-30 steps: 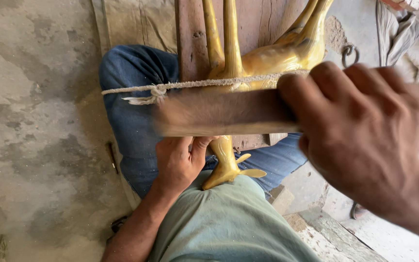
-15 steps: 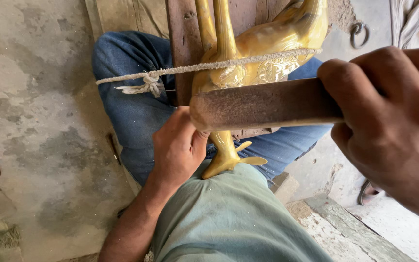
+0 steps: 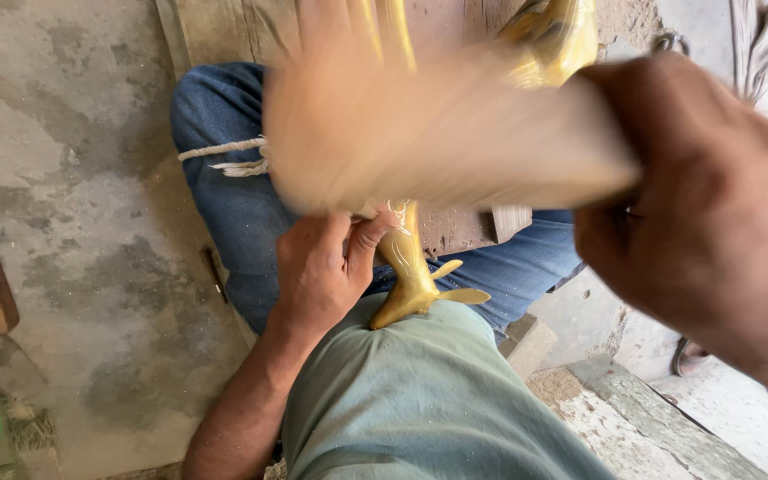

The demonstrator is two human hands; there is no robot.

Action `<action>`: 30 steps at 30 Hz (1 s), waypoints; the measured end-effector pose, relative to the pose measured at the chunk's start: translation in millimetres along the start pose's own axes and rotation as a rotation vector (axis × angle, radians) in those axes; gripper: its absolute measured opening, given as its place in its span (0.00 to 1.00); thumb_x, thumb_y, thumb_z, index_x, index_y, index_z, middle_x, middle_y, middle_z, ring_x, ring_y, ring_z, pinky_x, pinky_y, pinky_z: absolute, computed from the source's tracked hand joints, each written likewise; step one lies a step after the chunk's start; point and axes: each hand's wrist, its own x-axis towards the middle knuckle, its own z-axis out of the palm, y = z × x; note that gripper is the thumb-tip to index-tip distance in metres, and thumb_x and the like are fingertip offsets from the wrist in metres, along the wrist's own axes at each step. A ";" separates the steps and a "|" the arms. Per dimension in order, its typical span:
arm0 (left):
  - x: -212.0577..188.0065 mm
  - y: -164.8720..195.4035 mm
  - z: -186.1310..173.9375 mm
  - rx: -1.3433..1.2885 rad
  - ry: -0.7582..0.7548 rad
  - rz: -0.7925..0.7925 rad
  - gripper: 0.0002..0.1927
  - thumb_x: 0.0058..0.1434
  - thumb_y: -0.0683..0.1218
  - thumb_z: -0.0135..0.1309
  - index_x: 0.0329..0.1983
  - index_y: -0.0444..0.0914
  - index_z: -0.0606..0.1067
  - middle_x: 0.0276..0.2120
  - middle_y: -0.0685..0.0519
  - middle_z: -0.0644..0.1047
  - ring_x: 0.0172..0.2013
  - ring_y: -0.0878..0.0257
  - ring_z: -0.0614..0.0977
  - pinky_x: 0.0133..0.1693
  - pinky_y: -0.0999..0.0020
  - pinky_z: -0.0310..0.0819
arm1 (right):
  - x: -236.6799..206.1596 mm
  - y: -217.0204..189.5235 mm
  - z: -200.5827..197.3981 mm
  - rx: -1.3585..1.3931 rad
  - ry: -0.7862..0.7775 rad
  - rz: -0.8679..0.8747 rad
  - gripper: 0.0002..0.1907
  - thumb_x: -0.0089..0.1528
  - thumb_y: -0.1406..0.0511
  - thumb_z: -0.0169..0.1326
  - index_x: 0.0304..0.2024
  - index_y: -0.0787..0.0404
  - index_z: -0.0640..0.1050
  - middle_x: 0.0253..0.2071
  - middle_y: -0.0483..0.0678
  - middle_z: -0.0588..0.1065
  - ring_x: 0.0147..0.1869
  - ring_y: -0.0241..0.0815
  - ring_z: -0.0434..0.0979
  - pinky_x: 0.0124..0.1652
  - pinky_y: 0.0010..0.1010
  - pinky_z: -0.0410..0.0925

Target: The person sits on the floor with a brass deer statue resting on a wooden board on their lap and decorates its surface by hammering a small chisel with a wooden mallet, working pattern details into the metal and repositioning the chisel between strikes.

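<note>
Shiny brass figure (image 3: 411, 276) propped across lap, blurred wooden tool (image 3: 437, 133) above

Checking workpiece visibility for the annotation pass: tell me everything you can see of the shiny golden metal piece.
The golden metal piece looks like polished brass, glossy with bright reflections. Its near end flares into fin-like points over the person's lap; a broader golden part shows at the top right. The middle is hidden behind the blurred tool held in the right hand. The left hand grips it, thumb against the narrow stem. It lies on a wooden board across the legs.
</note>
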 end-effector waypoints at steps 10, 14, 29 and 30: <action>38.4 7.8 -9.7 0.102 -0.374 0.201 0.18 0.67 0.42 0.59 0.59 0.45 0.71 0.32 0.55 0.76 0.30 0.60 0.84 0.31 0.65 0.81 | -59.9 3.5 69.1 0.550 0.075 0.523 0.11 0.61 0.65 0.58 0.45 0.60 0.74 0.33 0.43 0.76 0.35 0.40 0.78 0.37 0.35 0.70; 56.0 10.9 -8.8 0.143 -0.494 0.390 0.17 0.69 0.37 0.54 0.58 0.46 0.72 0.32 0.56 0.76 0.30 0.63 0.83 0.33 0.69 0.83 | -106.8 -11.2 104.7 0.208 0.125 0.410 0.08 0.60 0.71 0.61 0.41 0.63 0.78 0.32 0.50 0.76 0.35 0.47 0.75 0.39 0.42 0.68; 38.0 11.8 -14.6 -0.098 -0.201 0.146 0.13 0.71 0.40 0.59 0.54 0.39 0.70 0.45 0.53 0.82 0.43 0.64 0.87 0.42 0.74 0.85 | -142.3 -58.5 130.5 0.638 0.217 0.838 0.15 0.64 0.70 0.62 0.51 0.65 0.74 0.41 0.55 0.79 0.44 0.51 0.83 0.44 0.36 0.73; 29.1 13.0 -14.6 -0.190 -0.153 0.013 0.15 0.71 0.40 0.59 0.58 0.36 0.69 0.45 0.54 0.82 0.43 0.66 0.87 0.42 0.74 0.85 | -135.9 -56.7 126.1 0.673 0.200 0.893 0.16 0.63 0.69 0.63 0.50 0.65 0.73 0.40 0.55 0.79 0.42 0.51 0.83 0.43 0.37 0.73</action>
